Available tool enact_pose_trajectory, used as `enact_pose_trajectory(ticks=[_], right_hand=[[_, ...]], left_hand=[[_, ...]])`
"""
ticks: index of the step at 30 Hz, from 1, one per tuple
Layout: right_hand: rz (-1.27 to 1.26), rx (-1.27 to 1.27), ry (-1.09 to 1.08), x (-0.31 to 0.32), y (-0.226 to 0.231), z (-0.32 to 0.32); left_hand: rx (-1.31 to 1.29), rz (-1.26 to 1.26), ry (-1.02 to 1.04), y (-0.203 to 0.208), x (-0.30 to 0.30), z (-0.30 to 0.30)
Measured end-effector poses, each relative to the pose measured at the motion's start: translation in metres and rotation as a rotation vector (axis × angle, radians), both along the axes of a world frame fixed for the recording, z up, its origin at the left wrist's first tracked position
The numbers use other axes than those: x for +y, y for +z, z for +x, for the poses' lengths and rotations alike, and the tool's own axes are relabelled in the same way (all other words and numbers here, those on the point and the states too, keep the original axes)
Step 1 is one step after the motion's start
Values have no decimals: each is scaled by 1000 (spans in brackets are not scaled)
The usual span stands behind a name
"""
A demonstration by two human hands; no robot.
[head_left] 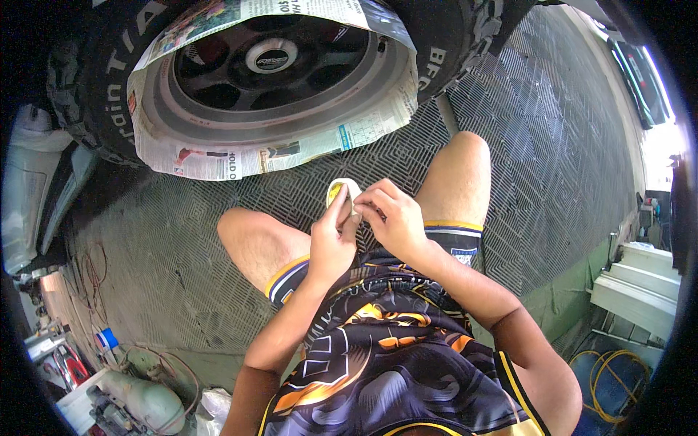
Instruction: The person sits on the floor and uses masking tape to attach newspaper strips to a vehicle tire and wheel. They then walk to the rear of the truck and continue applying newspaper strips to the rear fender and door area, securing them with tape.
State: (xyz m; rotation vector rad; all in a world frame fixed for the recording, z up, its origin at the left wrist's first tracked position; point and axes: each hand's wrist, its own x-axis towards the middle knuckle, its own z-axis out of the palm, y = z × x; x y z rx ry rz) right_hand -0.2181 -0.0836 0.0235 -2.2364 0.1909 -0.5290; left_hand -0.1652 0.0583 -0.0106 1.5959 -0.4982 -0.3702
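A cream roll of what looks like masking tape point(332, 187), yellow on its inner side, is held upright between my knees. My left hand point(336, 236) is closed on it, with fingers reaching into the ring. My right hand point(389, 214) pinches at the roll's right edge; whether a tape end lies between the fingertips is too small to tell. Just ahead stands a large off-road tyre point(454, 43) on a wheel with a grey rim and dark spokes point(273, 73). Newspaper sheets point(254, 160) ring the rim and cover part of the tyre's sidewall.
Dark ridged matting point(552, 145) covers the floor. A green air tank point(149, 400) and hoses sit at the lower left. To the right are light metal steps point(636, 291) and a coiled yellow hose point(607, 381). Vehicle bodywork point(36, 182) borders the left.
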Motion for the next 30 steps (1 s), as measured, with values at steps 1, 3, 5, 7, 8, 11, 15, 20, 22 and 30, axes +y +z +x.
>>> enact_pose_trajectory(ticks=[1,3,5,7,8,11,15,20,22,30], right_hand=[[2,0,8,1,-2,-1],[3,-33,21,0,-5,1],[3,-34,35,1,-9,0],[0,-6,53,0,-12,1],[-4,10,61,0,-14,0],[-31,44,97,-1,-19,-2],[115,99,82,5,-19,0],[204,169,136,-3,-19,5],[186,120,173,-9,-15,11],[45,12,15,-82,30,1]], left_hand=[[-11,5,3,0,1,0],[-9,61,-19,5,3,3],[-20,110,-28,6,4,3],[-48,148,-19,7,5,2],[12,173,-50,9,6,2],[139,220,-91,9,10,0],[138,237,-90,1,13,2],[358,-33,-48,20,15,2],[484,-43,-51,28,25,10],[-223,204,600,22,133,60]])
